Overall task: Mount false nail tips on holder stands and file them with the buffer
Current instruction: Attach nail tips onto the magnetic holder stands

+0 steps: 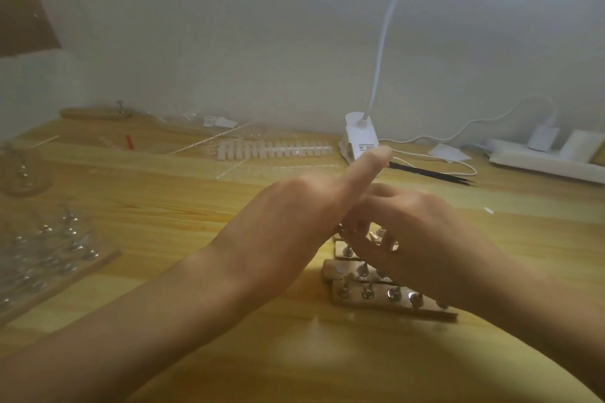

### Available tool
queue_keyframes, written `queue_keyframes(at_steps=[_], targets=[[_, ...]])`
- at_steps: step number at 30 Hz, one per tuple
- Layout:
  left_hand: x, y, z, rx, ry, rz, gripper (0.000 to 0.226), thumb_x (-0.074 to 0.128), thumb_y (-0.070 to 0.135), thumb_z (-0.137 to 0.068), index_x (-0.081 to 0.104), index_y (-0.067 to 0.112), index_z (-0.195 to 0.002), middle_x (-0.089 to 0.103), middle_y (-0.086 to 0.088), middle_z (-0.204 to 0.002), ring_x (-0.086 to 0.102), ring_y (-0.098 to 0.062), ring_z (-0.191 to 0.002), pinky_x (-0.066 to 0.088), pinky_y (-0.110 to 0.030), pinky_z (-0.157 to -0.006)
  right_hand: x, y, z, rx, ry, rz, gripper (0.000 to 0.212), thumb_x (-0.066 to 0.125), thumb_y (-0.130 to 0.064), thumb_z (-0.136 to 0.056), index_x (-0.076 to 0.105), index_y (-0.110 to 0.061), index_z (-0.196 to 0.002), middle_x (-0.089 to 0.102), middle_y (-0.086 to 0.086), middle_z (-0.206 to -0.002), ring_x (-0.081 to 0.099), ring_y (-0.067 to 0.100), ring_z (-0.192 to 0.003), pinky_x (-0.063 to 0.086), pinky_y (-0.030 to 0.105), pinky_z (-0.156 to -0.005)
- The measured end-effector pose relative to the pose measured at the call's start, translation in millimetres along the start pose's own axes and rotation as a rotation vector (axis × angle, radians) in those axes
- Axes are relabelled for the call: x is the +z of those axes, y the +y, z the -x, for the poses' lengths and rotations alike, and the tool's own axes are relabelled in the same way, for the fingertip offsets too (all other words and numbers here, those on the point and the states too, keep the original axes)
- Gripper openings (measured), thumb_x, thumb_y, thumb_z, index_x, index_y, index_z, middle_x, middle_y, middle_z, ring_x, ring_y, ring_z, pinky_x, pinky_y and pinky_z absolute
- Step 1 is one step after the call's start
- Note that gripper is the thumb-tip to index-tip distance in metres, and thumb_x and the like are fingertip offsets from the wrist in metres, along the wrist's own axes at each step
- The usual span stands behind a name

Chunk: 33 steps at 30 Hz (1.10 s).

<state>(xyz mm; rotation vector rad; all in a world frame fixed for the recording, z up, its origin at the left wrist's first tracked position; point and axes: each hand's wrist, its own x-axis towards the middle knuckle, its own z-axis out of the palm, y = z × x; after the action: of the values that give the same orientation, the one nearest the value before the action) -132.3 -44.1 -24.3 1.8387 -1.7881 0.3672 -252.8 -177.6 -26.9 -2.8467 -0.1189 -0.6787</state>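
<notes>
Wooden holder stands (376, 296) with metal pegs sit lower centre-right on the table (163, 193), partly under the right hand (415, 232). Right grip: fingers curled over the pegs, can't tell if they're pinching a tip. Left hand (288, 216): index finger straight, rest hidden, grip unclear. White nail tip strip (275, 149) lies upper centre, well apart. Risk: hands crowd the stands, so a tip may seat skewed or a stand get knocked.

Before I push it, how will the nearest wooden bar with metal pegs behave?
Probably stiff and fairly light: the bar looks like plain wood. It should slide rather than roll, since it lies flat on the smooth table. It seems to touch the next bar, so a push may shift that one too.
</notes>
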Motion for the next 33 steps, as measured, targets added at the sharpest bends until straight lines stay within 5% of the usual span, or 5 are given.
queue_keyframes(at_steps=[4,8,13,18,33], targets=[[-7,-5,-4,-0.050,0.055,0.181,0.077,0.078,0.007,-0.080,0.040,0.027,-0.143,0.062,0.017,-0.081,0.055,0.015,-0.068,0.044,-0.003,-0.067,-15,8,-4,0.027,0.045,-0.061,0.010,0.058,-0.026,-0.092,0.064,-0.021,-0.086,0.061,-0.014,-0.079,0.062,0.015,-0.066,0.054,0.041,-0.057],[-11,-5,-6,-0.072,0.161,0.316,0.066,0.079,0.012,-0.078,0.048,0.019,-0.137,0.069,0.013,-0.079,0.061,0.012,-0.070,0.042,-0.001,-0.065,-22,11,-6,0.035,0.058,-0.179,0.012,0.061,-0.023,-0.092,0.060,-0.018,-0.082,0.061,-0.013,-0.078,0.062,0.012,-0.073,0.048,0.016,-0.056],[-12,-3,-4,-0.151,0.174,0.489,0.067,0.077,0.006,-0.081,0.045,0.023,-0.137,0.070,0.009,-0.079,0.069,-0.004,-0.076,0.053,-0.019,-0.045,-25,13,-8,0.137,0.040,-0.382,0.015,0.070,-0.030,-0.087,0.070,-0.016,-0.081,0.070,-0.009,-0.077,0.068,0.009,-0.077,0.054,0.020,-0.058],[-12,-2,-5,-0.210,0.189,0.530,0.066,0.078,0.007,-0.080,0.045,0.024,-0.134,0.070,0.010,-0.075,0.068,-0.004,-0.067,0.051,-0.022,-0.039,-34,13,-9,0.247,0.064,-0.553,0.011,0.075,-0.026,-0.074,0.078,-0.018,-0.081,0.074,-0.015,-0.076,0.066,-0.004,-0.063,0.044,0.006,-0.048],[-7,1,-3,-0.222,0.186,0.424,0.064,0.078,0.007,-0.079,0.045,0.028,-0.130,0.064,0.010,-0.072,0.066,-0.002,-0.068,0.041,-0.002,-0.054,-25,8,-8,0.451,0.087,-0.821,0.015,0.076,-0.026,-0.069,0.078,-0.014,-0.079,0.076,0.006,-0.079,0.073,0.013,-0.074,0.056,0.021,-0.056]])
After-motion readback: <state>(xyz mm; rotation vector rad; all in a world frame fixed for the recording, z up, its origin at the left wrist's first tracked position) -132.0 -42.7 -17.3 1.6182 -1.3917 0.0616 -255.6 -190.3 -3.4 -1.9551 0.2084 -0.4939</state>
